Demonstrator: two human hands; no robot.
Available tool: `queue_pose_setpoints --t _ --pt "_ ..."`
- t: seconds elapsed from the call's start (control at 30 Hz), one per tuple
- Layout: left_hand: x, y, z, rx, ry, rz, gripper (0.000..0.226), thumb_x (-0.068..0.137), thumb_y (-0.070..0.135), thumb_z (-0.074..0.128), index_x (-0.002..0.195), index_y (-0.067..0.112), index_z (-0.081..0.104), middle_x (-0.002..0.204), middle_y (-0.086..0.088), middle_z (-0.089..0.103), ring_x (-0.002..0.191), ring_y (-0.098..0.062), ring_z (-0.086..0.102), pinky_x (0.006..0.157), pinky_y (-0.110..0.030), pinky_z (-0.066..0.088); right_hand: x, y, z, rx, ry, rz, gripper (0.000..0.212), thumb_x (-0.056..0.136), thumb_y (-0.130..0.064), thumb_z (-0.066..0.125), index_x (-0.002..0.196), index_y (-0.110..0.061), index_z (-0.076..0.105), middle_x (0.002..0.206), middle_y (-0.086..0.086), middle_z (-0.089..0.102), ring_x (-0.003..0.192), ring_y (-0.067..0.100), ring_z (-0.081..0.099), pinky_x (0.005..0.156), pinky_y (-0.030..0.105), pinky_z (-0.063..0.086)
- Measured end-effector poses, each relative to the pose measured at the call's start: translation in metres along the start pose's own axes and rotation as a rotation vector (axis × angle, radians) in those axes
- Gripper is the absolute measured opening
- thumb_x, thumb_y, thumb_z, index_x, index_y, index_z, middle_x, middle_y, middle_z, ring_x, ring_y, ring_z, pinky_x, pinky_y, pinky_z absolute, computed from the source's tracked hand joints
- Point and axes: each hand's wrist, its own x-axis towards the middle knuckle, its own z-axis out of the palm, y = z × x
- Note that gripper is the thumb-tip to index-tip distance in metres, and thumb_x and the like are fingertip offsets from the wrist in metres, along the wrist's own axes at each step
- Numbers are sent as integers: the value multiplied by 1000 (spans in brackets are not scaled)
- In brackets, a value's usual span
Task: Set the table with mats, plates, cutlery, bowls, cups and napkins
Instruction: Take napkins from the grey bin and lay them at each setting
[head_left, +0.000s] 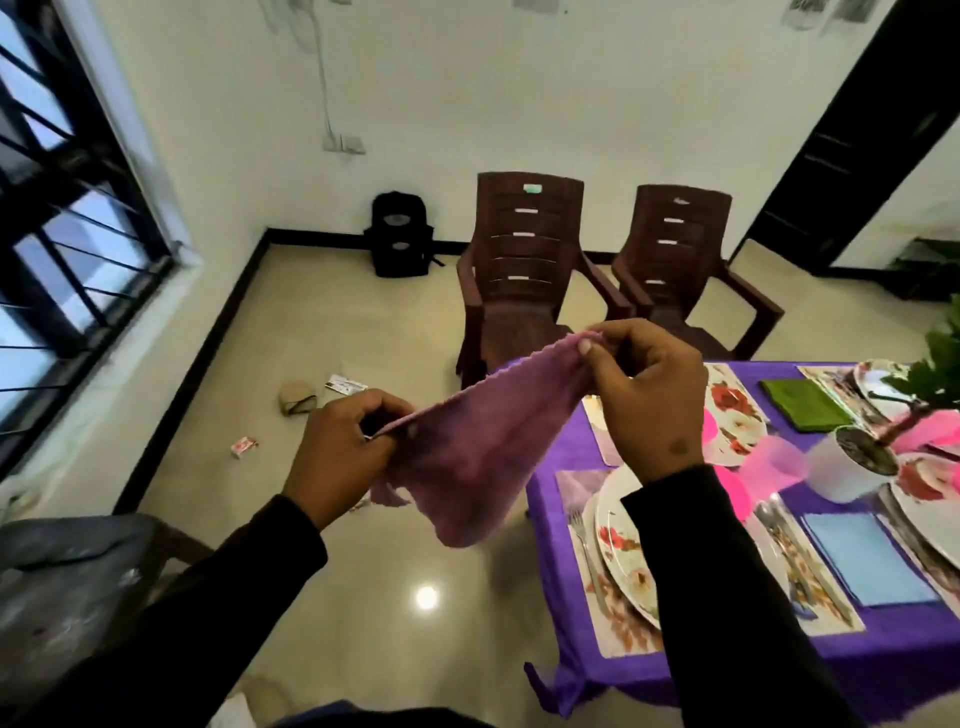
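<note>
A mauve napkin (483, 441) hangs stretched in the air left of the worktop (831, 670), over the floor. The left hand (343, 447) pinches one corner, the right hand (649, 400) pinches another. On the worktop, a white pot (847, 467) holds dark soil. The right arm hides part of a floral plate (618, 545).

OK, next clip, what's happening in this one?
A person is setting a table. Both hands hold a purple cloth napkin in the air beside the table: the left hand pinches one corner, the right hand another, stretching its top edge. The table, under a purple cloth, already has floral mats, plates, a fork, a green napkin and a blue napkin.
</note>
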Motion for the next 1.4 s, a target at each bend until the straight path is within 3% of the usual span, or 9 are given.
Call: queue_pose_setpoints --t 0.07,0.27,0.4,0.57,0.67,0.77,1.07,1.27,1.4 --pt "12 -7 -16 32 63 15 20 81 -1 76 86 19 76 82 14 73 80 -4 68 69 -11 49 14 7 6 25 38 41 12 88 -15 74 91 -26 71 79 -15 70 75 3 69 71 31 61" --pt "52 -17 -45 102 224 8 9 86 17 78 82 24 74 75 13 71 70 -7 67 65 -26 53 64 12 10 171 138 38 17 86 -17 77 86 -33 73 78 -17 72 75 6 70 74 27 60" --pt "77 -8 -45 -151 279 -82 5 86 15 78 85 20 77 73 -6 72 67 -20 65 62 -35 56 109 12 8 224 106 -1 8 84 -14 79 90 -19 78 80 -5 75 76 13 72 76 38 61" --pt "113 38 -59 -383 434 17 12 94 13 68 99 19 78 89 -3 77 81 -12 71 67 -23 59 152 10 -4 334 72 -9 16 87 -17 75 86 -33 76 80 -9 76 80 15 73 73 39 62" --pt "133 64 -64 -453 482 77 20 98 13 64 96 26 79 89 7 78 84 -10 70 69 -23 59 170 9 -14 365 45 -10 8 91 -16 72 92 -23 76 83 -6 75 79 14 73 69 35 63" --pt "148 84 -64 -513 527 102 14 98 12 63 104 17 75 85 12 76 81 -8 67 69 -22 58 186 6 -23 366 43 -33 4 91 -18 72 93 -16 76 81 2 75 74 20 73 62 38 62" --pt "167 96 -75 -552 669 75 24 94 21 71 114 8 73 91 -1 72 81 -15 64 62 -23 58 211 -32 -37 409 -92 -104 9 95 -11 66 94 -3 66 76 17 69 50 25 66 44 32 55" --pt "174 95 -77 -562 678 51 27 94 21 71 117 6 72 95 -2 73 82 -13 66 62 -22 57 220 -60 -40 398 -128 -219 11 95 -12 66 96 0 66 74 15 70 51 23 67 45 33 57" --pt "165 98 -78 -606 710 42 32 88 19 77 116 3 71 93 -4 74 76 -9 70 63 -22 58 226 -58 -40 393 -101 -213 12 92 -15 70 96 -4 72 81 13 73 69 25 72 58 35 61"
